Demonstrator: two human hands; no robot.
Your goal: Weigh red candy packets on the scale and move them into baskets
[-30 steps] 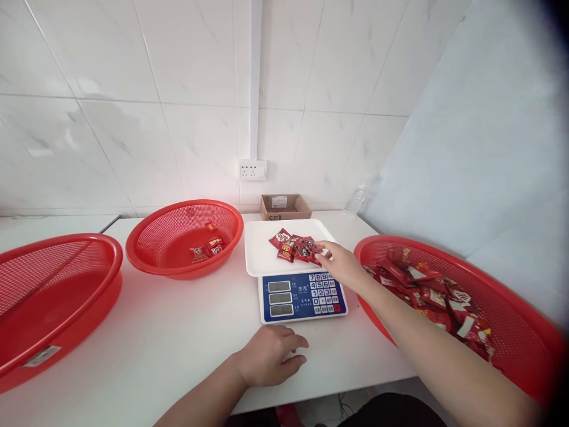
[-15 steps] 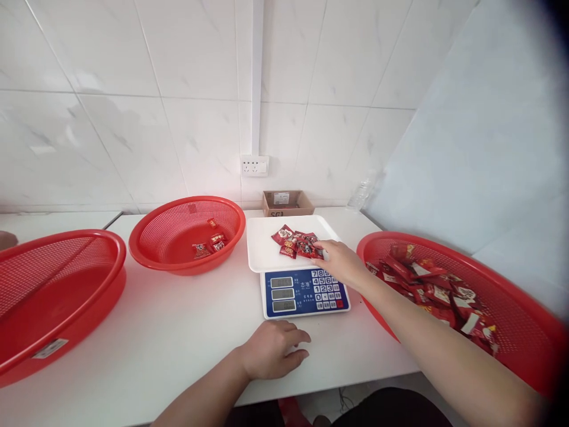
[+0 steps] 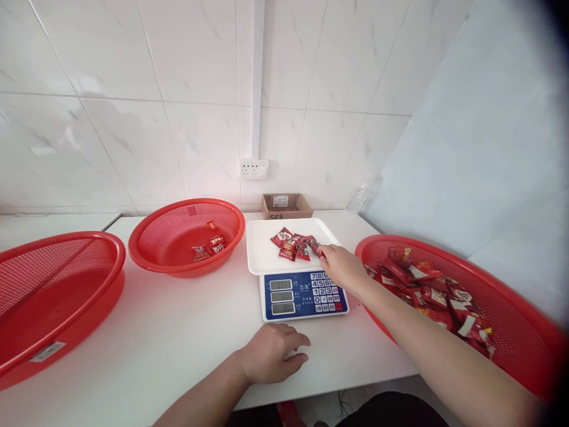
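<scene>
Nearest, the left hand point(image 3: 275, 353) rests at the front of the white table point(image 3: 200, 338), thumb and forefinger apart and nothing between them, perhaps to prop the arm while the other works; just beyond it stands the scale point(image 3: 304, 296), its displays and keys turned towards the person, presumably for easy reading and pressing; to the right, the loaded basket point(image 3: 391, 239) of red wrapped packets sits beneath the right forearm, a placing that likely keeps the reach to the scale short; well apart on the left is another red basket point(image 3: 91, 302); over the scale's pan point(image 3: 259, 255), the right hand point(image 3: 342, 267) has thumb and fingers together, clamped on the near end of a dark red packet point(image 3: 313, 244), an end hold that probably leaves the rest of it clear; that packet lies at the right side of a small pile point(image 3: 288, 244) on the pan; left of the pan, the middle basket point(image 3: 186, 273) holds a few sweets point(image 3: 217, 244); behind, an open carton point(image 3: 291, 214) stands near the wall, perhaps there to be out of the way
</scene>
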